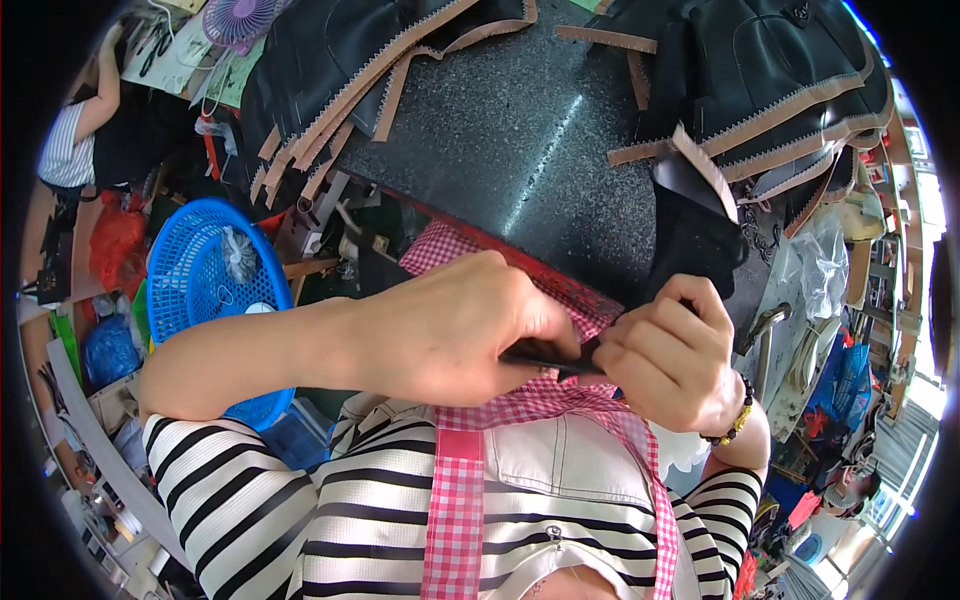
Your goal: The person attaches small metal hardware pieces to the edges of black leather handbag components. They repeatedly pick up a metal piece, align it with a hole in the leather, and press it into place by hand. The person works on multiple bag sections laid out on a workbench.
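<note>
My right hand (675, 355), with a beaded bracelet (740, 415) at its wrist, is closed on a black leather-like piece (690, 245). That piece rises past the knuckles onto the table and ends in a tan strip (708, 172). Close beside it, my left hand (450, 325) is curled with fingers pinched around a narrow dark thing (540, 355) that runs toward the right hand. Whether this is the edge of the same piece or a small tool, I cannot tell. Both hands are held in front of the pink checked apron (455, 510), at the table's near edge.
Stacks of black leather-like pieces with zigzag tan edges lie at the left (340, 70) and right (780, 80) of the dark speckled table (480, 130). A blue plastic basket (165, 270) stands to the left. Beyond it are a purple fan (240, 20) and another person's arm (100, 95).
</note>
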`<state>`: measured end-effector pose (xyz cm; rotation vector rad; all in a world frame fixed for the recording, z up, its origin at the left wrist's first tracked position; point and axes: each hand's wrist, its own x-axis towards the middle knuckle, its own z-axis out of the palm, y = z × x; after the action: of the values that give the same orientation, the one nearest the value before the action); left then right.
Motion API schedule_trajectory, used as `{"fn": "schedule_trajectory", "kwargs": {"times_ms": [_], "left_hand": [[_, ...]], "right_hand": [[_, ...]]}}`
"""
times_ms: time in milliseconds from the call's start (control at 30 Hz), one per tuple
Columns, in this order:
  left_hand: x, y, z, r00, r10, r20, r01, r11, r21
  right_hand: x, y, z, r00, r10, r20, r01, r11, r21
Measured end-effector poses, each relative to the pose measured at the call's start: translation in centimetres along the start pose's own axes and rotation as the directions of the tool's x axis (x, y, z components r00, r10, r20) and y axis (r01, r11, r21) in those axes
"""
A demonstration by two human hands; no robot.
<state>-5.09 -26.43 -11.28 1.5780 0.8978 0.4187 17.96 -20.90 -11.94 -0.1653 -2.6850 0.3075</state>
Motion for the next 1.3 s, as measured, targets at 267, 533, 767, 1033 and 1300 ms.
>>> {"fn": "schedule_trajectory", "kwargs": {"times_ms": [267, 533, 767, 1033, 1300], "left_hand": [[1.7, -2.0, 1.0, 0.985, 0.149, 0.082, -0.14, 0.984, -0.107], [1.9, -1.6, 1.1, 0.99, 0.084, 0.11, -0.061, 0.978, -0.201], [0.9, 0.1, 1.2, 0.989, -0.148, 0.019, 0.149, 0.983, -0.108], [2.1, 1.6, -0.8, 0.707, 0.704, -0.07, -0.332, 0.418, 0.846], [4.8, -10.8, -1.1, 0.735, 0.648, 0.199, -0.183, -0.093, 0.979]], "right_hand": [[-1.0, 1.9, 0.6, 0.999, -0.047, 0.009, 0.04, 0.928, 0.371], [-1.6, 2.3, 0.8, 0.998, 0.043, 0.039, -0.057, 0.869, 0.492], [-1.2, 1.3, -0.3, 0.954, 0.23, 0.19, -0.284, 0.895, 0.344], [2.0, 0.1, -6.6, 0.906, 0.42, 0.044, -0.422, 0.905, 0.056], [2.1, 4.5, -2.9, 0.603, 0.466, 0.648, -0.676, 0.729, 0.105]]}}
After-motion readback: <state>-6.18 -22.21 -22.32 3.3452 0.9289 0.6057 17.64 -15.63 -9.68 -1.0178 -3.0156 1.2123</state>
